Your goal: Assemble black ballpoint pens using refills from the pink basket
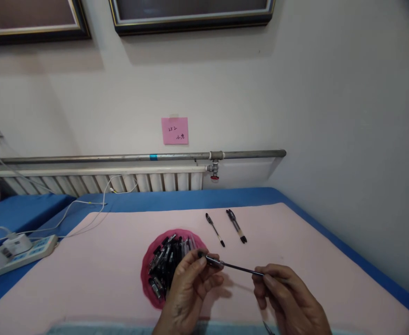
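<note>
My left hand [187,291] pinches the dark end piece of a thin pen part [213,261] between thumb and fingers. My right hand [288,298] pinches the other end of the slim black refill [239,268] that runs between the two hands. Both hands hover just above the pink mat [114,274], close to its near edge. Right behind my left hand lies a red dish [147,272] piled with several black pen parts [168,260]. Two assembled black pens, one [214,229] and the other [236,226], lie side by side further back on the mat.
A white power strip [16,256] with a plugged charger and cables sits on the blue cloth [23,209] at the left. A radiator [103,182] and a metal pipe [138,157] run along the wall, with a pink note [174,130] above.
</note>
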### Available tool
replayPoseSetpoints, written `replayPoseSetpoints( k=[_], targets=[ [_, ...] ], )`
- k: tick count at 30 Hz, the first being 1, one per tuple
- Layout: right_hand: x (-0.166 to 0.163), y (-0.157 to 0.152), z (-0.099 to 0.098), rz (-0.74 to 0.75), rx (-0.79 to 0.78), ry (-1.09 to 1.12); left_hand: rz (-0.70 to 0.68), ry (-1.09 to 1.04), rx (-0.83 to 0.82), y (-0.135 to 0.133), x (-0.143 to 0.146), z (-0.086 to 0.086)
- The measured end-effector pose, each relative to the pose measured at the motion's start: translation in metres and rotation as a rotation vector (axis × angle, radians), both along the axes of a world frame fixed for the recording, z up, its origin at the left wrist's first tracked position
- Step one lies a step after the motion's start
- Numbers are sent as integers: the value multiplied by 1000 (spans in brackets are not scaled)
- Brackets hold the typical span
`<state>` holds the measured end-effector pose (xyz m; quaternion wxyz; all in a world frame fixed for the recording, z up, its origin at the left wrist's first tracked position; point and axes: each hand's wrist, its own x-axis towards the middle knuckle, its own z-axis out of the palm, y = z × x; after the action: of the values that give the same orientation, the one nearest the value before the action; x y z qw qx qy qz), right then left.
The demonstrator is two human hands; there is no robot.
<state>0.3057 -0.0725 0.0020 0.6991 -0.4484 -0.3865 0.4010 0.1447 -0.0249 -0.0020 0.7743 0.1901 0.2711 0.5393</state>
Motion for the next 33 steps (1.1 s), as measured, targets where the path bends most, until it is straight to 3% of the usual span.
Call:
replayPoseSetpoints(
  k=[23, 33],
  targets=[
    [-19, -2, -1, 34, -83, 57, 12, -1, -23, -1, 3, -1],
    [-18, 7, 0, 147, -203, 359, 34, 19, -14, 1, 4, -6]
  ],
)
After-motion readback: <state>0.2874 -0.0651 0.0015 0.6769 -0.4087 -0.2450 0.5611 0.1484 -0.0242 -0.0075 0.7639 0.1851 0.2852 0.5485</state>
